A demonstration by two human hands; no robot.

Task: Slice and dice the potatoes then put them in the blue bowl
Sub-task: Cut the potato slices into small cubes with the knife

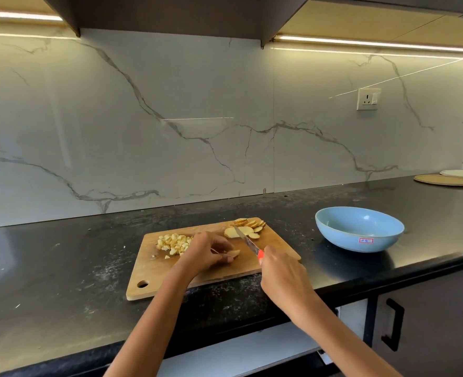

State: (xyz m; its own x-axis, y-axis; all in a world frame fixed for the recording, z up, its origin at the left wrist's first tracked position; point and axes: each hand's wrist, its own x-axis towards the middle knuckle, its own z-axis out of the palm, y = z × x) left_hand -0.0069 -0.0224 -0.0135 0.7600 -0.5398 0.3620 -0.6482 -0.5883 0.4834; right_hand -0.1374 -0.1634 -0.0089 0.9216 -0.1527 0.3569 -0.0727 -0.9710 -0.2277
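Fingers (224, 255) of the left hand (207, 251) pinched a slice (233, 253); right hand (279, 270) gripped the knife (248, 242). Tucking fingertips back seemed wise.

The left hand (208, 251) covers most of the potato slice (234, 253) it pinches, the right hand (280, 273) hides nearly all the knife (248, 242) handle, and the blue bowl's (359, 229) label is unreadable.
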